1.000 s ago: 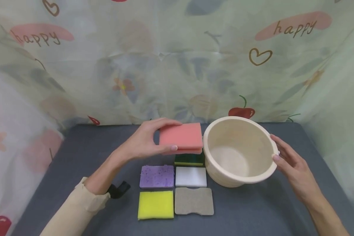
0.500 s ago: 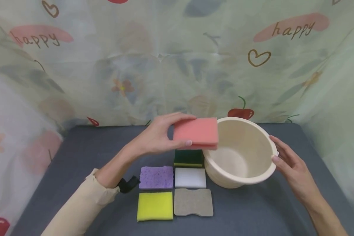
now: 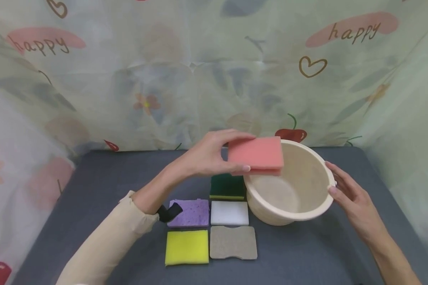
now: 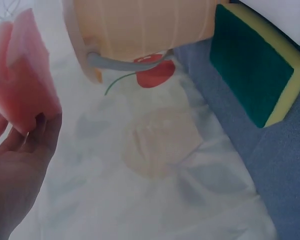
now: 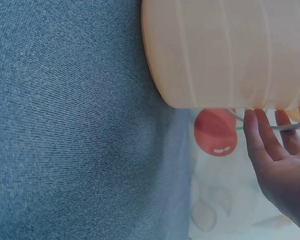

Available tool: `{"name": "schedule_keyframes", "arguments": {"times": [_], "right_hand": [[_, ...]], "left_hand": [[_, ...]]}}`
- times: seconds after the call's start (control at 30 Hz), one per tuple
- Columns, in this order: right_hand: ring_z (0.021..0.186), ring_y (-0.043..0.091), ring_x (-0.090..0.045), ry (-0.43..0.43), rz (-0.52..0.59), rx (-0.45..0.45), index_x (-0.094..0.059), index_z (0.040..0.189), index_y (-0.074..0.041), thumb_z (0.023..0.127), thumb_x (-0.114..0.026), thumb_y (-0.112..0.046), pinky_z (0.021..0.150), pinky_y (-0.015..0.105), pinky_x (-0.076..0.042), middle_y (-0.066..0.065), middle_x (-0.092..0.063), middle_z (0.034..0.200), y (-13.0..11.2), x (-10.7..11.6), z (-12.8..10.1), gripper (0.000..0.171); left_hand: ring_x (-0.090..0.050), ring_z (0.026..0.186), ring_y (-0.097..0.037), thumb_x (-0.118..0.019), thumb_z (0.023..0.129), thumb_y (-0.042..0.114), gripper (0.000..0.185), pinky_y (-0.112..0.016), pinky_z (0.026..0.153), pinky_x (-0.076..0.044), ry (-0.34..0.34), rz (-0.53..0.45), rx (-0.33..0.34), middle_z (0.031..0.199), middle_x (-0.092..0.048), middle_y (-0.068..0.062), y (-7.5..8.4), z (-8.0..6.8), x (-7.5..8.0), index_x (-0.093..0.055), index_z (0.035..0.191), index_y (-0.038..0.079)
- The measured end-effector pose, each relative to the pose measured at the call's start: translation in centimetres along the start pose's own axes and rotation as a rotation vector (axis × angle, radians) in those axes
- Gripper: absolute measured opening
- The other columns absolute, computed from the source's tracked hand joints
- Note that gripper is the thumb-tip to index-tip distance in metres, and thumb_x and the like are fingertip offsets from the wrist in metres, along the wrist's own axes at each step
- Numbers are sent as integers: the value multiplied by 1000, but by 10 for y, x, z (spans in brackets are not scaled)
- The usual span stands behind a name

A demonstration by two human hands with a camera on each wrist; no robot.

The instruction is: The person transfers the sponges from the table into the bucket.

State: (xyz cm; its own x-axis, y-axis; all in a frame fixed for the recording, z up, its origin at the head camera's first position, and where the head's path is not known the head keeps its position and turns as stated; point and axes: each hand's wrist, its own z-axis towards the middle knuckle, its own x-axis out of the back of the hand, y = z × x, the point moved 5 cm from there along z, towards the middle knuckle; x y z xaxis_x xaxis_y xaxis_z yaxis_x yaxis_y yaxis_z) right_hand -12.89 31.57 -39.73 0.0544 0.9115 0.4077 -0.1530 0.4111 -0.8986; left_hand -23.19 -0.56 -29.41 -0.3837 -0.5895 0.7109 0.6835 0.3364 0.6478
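My left hand (image 3: 221,156) pinches a pink sponge (image 3: 258,154) by its left end, thumb under and fingers on top. It holds the sponge level over the left rim of a cream plastic bowl (image 3: 306,211) that stands on the grey table. My right hand (image 3: 337,180) rests against the bowl's right rim with fairly straight fingers. In the left wrist view the pink sponge (image 4: 22,75) sits at my left hand's fingertips (image 4: 45,125), with the bowl (image 4: 140,25) beyond. The right wrist view shows my right hand's fingers (image 5: 262,135) lying on the bowl's outer wall (image 5: 225,50).
Several sponges lie left of the bowl: green-and-yellow (image 3: 227,186), purple (image 3: 189,213), white (image 3: 230,213), yellow (image 3: 187,247) and grey (image 3: 233,242). The grey-covered table (image 3: 92,190) is enclosed by a printed curtain (image 3: 214,79) at the back and sides.
My left hand has carried the pink sponge to the right and slightly up, from beside the bowl to over its left rim. The right hand and the bowl have stayed put.
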Motion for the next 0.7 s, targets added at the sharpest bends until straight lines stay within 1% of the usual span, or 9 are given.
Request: {"name": "schedule_keyframes", "arguments": {"times": [0.1,0.27,0.5,0.63,0.7], "right_hand": [[124,-7,-48,-2,1,3,-35,156,-17,102,-54,-8,87,10,-45,3,-40,155,-1,1,1,57],[125,-9,-46,-3,-49,-12,-35,156,-20,102,-57,-12,88,9,-43,4,-39,155,-1,3,2,59],[126,-8,-45,-14,-36,-15,-35,156,-20,101,-58,-11,89,9,-43,6,-38,156,-2,3,4,60],[125,-8,-46,-15,-46,-29,-35,156,-21,101,-59,-12,88,9,-44,7,-38,156,-2,3,4,61],[125,-8,-45,-18,-49,-40,-34,156,-22,100,-60,-13,88,9,-44,7,-37,156,-2,3,4,61]], "left_hand": [[-53,115,-7,-78,83,43,65,-32,94,-47,-17,-8,0,135,-58,7,0,6,-5,-57,141,22],[-53,114,-7,-77,85,44,64,-29,92,-47,-40,11,-23,134,-59,5,3,18,-14,-57,141,20],[-54,109,-7,-77,85,43,63,-27,89,-47,-59,29,-37,130,-61,4,8,33,-24,-58,140,19],[-54,108,-7,-77,85,44,63,-27,88,-46,-74,42,-34,129,-62,5,8,38,-28,-58,140,20],[-54,108,-5,-77,84,45,64,-25,88,-45,-83,44,-19,131,-61,6,8,40,-31,-58,140,22]]}}
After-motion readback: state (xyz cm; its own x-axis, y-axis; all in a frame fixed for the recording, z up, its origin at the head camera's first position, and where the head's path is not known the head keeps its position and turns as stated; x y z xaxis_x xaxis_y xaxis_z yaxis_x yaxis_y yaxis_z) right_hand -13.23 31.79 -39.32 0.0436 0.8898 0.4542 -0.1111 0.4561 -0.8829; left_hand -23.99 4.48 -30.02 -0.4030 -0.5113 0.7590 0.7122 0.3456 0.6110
